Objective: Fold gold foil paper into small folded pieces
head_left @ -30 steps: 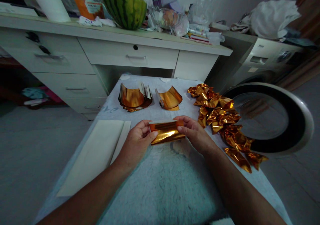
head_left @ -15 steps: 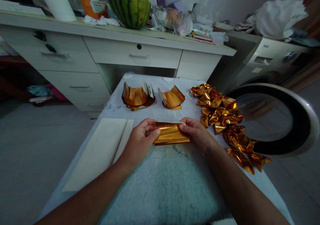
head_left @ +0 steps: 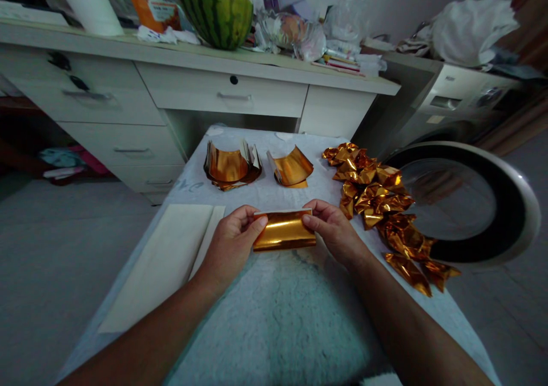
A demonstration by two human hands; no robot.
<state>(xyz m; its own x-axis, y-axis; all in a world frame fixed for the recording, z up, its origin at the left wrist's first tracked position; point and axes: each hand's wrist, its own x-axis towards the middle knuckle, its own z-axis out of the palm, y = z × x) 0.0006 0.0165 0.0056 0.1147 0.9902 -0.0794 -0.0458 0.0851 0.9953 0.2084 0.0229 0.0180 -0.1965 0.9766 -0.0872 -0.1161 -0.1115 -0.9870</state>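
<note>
Between my two hands is a sheet of gold foil paper (head_left: pixel 286 232), curved over on itself, with a pale edge along its top. My left hand (head_left: pixel 233 240) pinches its left end, thumb on the shiny face. At the right end my right hand (head_left: pixel 331 229) pinches it the same way; the fingers behind are partly hidden. Just beyond lie a thick stack of curled gold sheets (head_left: pixel 229 166) and a smaller curled stack (head_left: pixel 293 168). Crumpled, folded gold foil pieces (head_left: pixel 377 189) lie in a heap along the table's right side.
White paper sheets (head_left: pixel 166 249) lie on the left of the cloth-covered table (head_left: pixel 274 323). Behind stands a white drawer desk (head_left: pixel 222 92) bearing a cut watermelon (head_left: pixel 214 12). A washing machine's round door (head_left: pixel 520 203) hangs open close to the table's right edge.
The gold sheet has shifted slightly left and tipped, showing more of its pale top edge. Both hands keep their pinch on it. The whole view has moved a little.
</note>
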